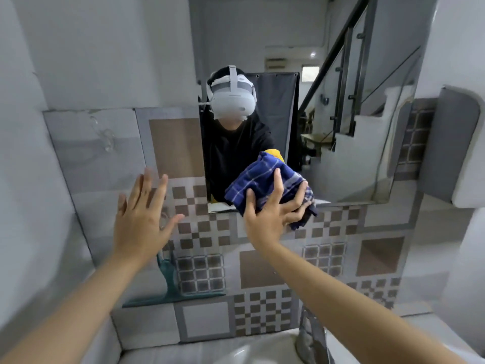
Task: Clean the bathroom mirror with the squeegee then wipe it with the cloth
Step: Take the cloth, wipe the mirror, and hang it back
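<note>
The bathroom mirror [341, 143] hangs on the tiled wall ahead and reflects a person in a headset. My right hand [273, 214] presses a bunched blue checked cloth [259, 179] against the mirror's lower edge, fingers spread over the fabric. My left hand [141, 219] is open and empty, palm toward the wall tiles just left of the mirror. A teal squeegee [169, 282] stands against the tiles below my left hand, blade down and handle up.
A white sink [262, 350] lies below at the frame's bottom, with a chrome tap [312, 334] on its right. A grey and white fixture [456, 145] juts from the wall right of the mirror. A plain wall closes the left side.
</note>
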Motion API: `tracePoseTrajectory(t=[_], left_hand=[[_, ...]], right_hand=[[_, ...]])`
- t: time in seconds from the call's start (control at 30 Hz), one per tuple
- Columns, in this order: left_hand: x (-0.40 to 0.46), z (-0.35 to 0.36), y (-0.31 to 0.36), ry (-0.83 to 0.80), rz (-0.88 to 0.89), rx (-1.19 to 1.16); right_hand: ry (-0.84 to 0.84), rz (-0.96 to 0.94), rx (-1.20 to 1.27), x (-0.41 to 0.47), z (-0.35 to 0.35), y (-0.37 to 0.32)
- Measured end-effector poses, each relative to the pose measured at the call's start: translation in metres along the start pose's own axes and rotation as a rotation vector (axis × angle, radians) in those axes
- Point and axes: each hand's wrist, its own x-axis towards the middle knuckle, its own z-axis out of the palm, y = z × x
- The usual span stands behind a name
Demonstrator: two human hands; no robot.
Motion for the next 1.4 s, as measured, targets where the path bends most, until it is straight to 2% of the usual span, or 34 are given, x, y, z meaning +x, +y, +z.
tracePoseTrajectory(t=[0.23, 0.33, 0.43, 0.57, 0.63, 0.73, 0.87, 1.0, 1.2, 1.4], left_hand=[[-0.011, -0.007, -0.036, -0.103, -0.041, -0.030], [-0.012, -0.013, -0.029, -0.038, -0.058, -0.205], [-0.007, -0.029, -0.012, 0.048, -0.123, -0.513], [0.003, -0.057, 0.009, 0.037, -0.107, -0.902], [0.003, -0.068, 0.015, 0.030, -0.094, -1.022], [0.000, -0.080, 0.016, 0.049, -0.170, -1.127], [-0.007, -0.091, 0.007, 0.023, -0.276, -1.176], [-0.016, -0.101, 0.001, -0.064, -0.275, -1.174], [-0.022, -0.111, -0.007, 0.008, -0.247, -1.056], [-0.021, -0.119, -0.002, 0.027, -0.288, -1.111]], right_hand=[[-0.146, -0.049, -0.075, -0.045, 0.040, -0.038], [-0.146, -0.113, -0.049, -0.052, 0.040, -0.043], [-0.185, -0.241, 0.124, -0.056, 0.033, -0.047], [-0.417, -0.273, 0.452, -0.058, 0.021, -0.061], [-0.555, -0.251, 0.530, -0.058, 0.014, -0.072], [-0.769, -0.168, 0.596, -0.059, 0.007, -0.087], [-0.978, 0.100, 0.544, -0.057, -0.009, -0.112], [-1.059, 0.153, 0.572, -0.050, -0.017, -0.127], [-1.029, 0.171, 0.577, -0.051, -0.012, -0.142], [-0.962, 0.191, 0.535, -0.050, -0.009, -0.143]])
